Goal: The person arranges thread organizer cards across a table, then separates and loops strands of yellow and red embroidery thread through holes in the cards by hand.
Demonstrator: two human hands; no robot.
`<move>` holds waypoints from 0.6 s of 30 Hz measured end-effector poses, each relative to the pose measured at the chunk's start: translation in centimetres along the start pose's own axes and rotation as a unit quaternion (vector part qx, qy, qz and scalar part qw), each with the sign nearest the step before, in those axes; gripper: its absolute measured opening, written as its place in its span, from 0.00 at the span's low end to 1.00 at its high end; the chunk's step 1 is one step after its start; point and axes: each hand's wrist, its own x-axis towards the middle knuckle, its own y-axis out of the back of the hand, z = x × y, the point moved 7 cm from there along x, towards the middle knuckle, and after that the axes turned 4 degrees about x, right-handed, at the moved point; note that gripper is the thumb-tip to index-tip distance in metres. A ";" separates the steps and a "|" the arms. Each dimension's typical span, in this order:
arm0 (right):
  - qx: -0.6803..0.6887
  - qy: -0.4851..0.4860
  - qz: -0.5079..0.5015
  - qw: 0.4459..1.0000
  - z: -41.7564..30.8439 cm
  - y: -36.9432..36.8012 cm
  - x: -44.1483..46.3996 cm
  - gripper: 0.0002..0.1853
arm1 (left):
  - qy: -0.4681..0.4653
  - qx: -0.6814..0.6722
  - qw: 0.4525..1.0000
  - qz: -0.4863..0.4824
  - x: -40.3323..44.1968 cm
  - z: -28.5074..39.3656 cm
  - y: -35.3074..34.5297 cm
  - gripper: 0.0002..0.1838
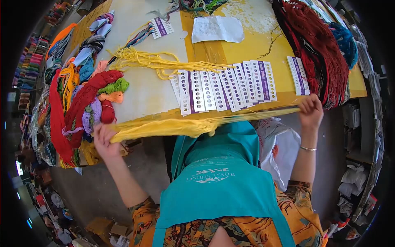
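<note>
A skein of yellow thread (pixel 164 128) is stretched across the front of my body, just off the table's near edge. My left hand (pixel 106 139) is closed round its thick end, beside the pile of coloured skeins. Out to the right, my right hand (pixel 310 111) grips the thin end of the strands, arm extended. Between the hands the thread bunches into a loose clump near the middle. Beyond it, white-and-purple punched thread cards (pixel 207 91) lie overlapped in a row. More yellow strands (pixel 154 60) rest along the tops of these cards.
Coloured skeins (pixel 92 92) heap at the table's left edge. Dark red thread bundles (pixel 314 45) hang over the right side, beside a single punched card (pixel 298 76). A paper sheet (pixel 217 29) and a small card with threads (pixel 161 27) lie farther back. A white sack (pixel 279 142) stands below.
</note>
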 end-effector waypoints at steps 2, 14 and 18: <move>-0.190 0.111 0.206 0.953 -7.6 7.9 -1.6 0.14 | -0.081 0.076 0.991 0.071 -1.7 4.2 1.8 0.14; -0.545 0.156 0.078 0.820 -4.4 -2.1 -0.1 0.11 | 0.070 0.119 0.990 0.013 4.8 -14.9 -2.5 0.19; -0.528 0.005 -0.136 0.838 5.7 -9.8 1.6 0.19 | 0.253 0.180 0.949 -0.053 5.9 -27.4 -5.1 0.21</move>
